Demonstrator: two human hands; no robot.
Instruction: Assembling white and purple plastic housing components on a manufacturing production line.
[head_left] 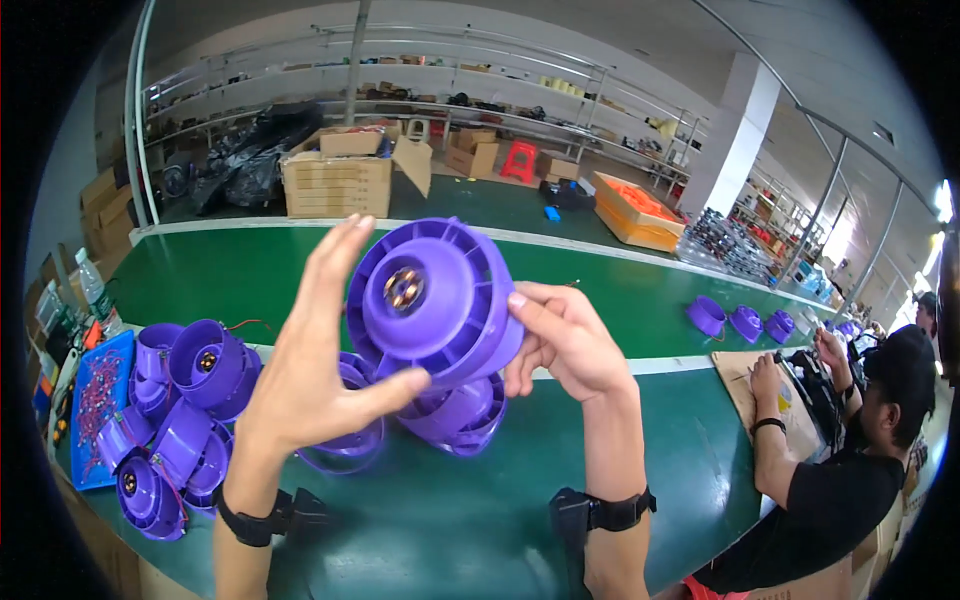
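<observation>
**Purple housing raised between two hands**

We see a purple housing (435,300) held near the middle of the frame, above the green bench (430,545). The right hand (575,345) pinches its right side, thumb in front and fingers curled around the edge; we judge that this grip bears the weight and leaves the front uncovered. Its copper coil (403,289) is tilted toward us, perhaps for a clear view. The left hand (305,370) is spread along the left side, thumb by the lower rim, seemingly to steady it; we cannot tell how firmly it touches. Piled housings (208,365) and a blue tray (93,478) of reddish wires (97,400) sit at lower left, presumably for easy reach.
</observation>
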